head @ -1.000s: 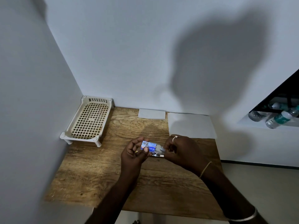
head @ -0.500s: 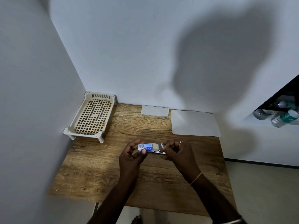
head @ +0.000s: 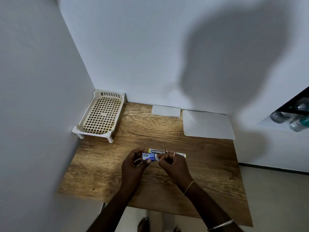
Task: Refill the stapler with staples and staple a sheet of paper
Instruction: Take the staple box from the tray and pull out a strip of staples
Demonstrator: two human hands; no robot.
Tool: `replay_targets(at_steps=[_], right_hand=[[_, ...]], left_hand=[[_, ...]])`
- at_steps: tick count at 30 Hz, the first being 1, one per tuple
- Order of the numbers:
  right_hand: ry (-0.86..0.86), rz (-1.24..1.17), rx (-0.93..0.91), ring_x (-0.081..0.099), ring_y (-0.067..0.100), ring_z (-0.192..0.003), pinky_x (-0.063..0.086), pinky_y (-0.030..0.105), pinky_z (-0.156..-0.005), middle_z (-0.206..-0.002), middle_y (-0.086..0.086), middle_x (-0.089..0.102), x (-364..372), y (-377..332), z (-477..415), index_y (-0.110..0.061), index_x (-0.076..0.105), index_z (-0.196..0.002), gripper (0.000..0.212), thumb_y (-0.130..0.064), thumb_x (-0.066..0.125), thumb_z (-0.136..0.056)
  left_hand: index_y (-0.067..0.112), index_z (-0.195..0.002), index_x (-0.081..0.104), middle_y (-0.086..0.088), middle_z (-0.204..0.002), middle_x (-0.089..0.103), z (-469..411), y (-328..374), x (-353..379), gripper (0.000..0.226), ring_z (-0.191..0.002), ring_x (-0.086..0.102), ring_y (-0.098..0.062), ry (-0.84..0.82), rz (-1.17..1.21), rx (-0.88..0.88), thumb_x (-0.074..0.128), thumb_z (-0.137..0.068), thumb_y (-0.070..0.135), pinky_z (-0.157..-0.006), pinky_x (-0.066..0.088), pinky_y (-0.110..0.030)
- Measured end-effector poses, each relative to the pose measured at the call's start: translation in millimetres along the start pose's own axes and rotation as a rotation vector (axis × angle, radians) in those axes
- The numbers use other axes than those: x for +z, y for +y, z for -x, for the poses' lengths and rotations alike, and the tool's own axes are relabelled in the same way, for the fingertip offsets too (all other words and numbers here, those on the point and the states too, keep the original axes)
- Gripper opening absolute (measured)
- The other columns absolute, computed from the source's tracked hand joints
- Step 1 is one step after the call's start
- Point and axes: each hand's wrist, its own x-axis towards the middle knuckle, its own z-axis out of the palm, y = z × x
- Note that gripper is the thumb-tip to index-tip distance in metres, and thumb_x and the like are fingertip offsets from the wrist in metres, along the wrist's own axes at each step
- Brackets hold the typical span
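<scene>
My left hand (head: 133,166) grips a small blue staple box (head: 148,157) above the middle of the wooden table (head: 209,173). My right hand (head: 173,166) pinches the box's pale right end, where a white inner part sticks out. Just behind both hands the stapler (head: 167,152) lies flat on the table, swung open into a long thin strip with yellow edges and a metal channel. A large white sheet of paper (head: 207,124) rests at the table's back right, and a smaller white slip (head: 166,111) lies against the wall beside it.
A cream plastic lattice tray (head: 102,114) on short legs stands in the back left corner between two white walls. Plastic bottles (head: 291,119) lie on a shelf at the far right. The table's front edge is near my bare feet (head: 142,224).
The view has tipped, so the open stapler behind my hands shows in full. My hands sit slightly lower on the table, and the right fingers have drawn the box's inner part out a little.
</scene>
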Motion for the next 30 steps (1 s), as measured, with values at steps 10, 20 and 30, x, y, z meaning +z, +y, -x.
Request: replay_targets(at_steps=[10, 20, 30], right_hand=[[-0.002, 0.009, 0.022, 0.072, -0.003, -0.085, 0.051, 0.010, -0.071, -0.084, -0.019, 0.077, 36.2, 16.2, -11.6, -0.024, 0.072, -0.063, 0.013, -0.036, 0.069, -0.068], [0.019, 0.099, 0.054, 0.072, 0.008, -0.079, 0.055, 0.031, -0.077, -0.078, 0.007, 0.077, 57.8, 27.8, -27.3, -0.012, 0.072, -0.066, 0.012, -0.011, 0.075, -0.077], [0.011, 0.136, 0.055, 0.072, 0.006, -0.089, 0.056, 0.032, -0.082, -0.088, 0.000, 0.077, 60.4, 29.8, -32.4, -0.011, 0.072, -0.070, 0.006, -0.011, 0.076, -0.075]], left_hand=[[0.042, -0.113, 0.068, 0.026, -0.107, 0.073, -13.7, -23.8, -23.2, 0.045, -0.102, 0.066, 0.003, 0.030, -0.380, -0.032, 0.088, -0.074, 0.029, -0.086, 0.054, -0.028], [0.025, -0.119, 0.072, 0.004, -0.110, 0.075, -40.4, -33.2, -33.9, 0.045, -0.105, 0.064, -0.017, -0.027, -0.768, 0.047, 0.084, -0.076, 0.026, -0.091, 0.051, -0.038], [0.020, -0.114, 0.074, 0.001, -0.117, 0.073, -57.1, -41.7, -42.3, 0.043, -0.112, 0.060, -0.023, -0.171, -0.925, 0.191, 0.086, -0.073, 0.022, -0.096, 0.042, -0.033]])
